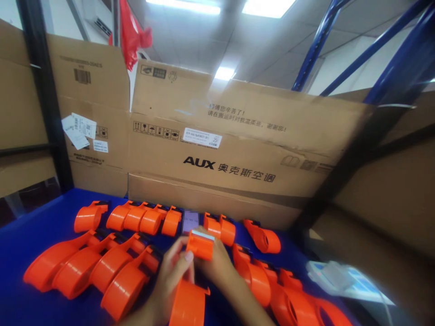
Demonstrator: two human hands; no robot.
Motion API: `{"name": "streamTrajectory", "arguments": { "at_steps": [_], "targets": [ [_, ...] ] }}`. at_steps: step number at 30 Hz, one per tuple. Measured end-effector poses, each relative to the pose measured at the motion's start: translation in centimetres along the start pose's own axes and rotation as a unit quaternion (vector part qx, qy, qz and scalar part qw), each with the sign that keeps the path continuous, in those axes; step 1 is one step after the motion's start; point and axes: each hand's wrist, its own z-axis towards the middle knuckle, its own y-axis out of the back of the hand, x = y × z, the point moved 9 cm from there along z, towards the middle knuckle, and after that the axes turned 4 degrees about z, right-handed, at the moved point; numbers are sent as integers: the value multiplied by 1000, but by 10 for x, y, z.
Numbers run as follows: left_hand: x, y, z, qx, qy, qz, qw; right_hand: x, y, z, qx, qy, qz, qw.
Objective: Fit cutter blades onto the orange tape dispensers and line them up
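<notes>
Both hands hold one orange tape holder point(199, 262) between them. The left hand point(173, 271) pinches its side with the thumb on top. The right hand point(217, 265) wraps around its far end. More orange tape holders point(91, 267) lie in rows on the blue table point(30, 235), left and right of the hands. A big cardboard box point(231, 154) stands behind them.

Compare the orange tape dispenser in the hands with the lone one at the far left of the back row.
The held dispenser is up off the blue table, gripped by the left hand and right hand; the lone dispenser lies on the table untouched. The held one looks larger, being closer to the camera. Both are the same bright orange plastic.
</notes>
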Motion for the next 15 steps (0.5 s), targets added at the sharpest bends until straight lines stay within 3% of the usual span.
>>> {"name": "streamTrajectory", "arguments": {
  "at_steps": [2,5,8,12,15],
  "targets": [
    [2,0,1,1,6,12,1000,-11,18,-2,18,-24,-26,999],
    [9,1,-1,-23,36,14,999,-25,59,-2,-45,-61,-23,997],
    [21,-1,-2,-29,66,8,997,-28,86,-1,-92,-50,45,993],
    [33,2,2,-38,74,2,997,-29,99,-7,-153,-16,102,983],
    [36,7,7,-47,65,5,997,-33,91,-17,-161,-22,137,977]
  ]
}}
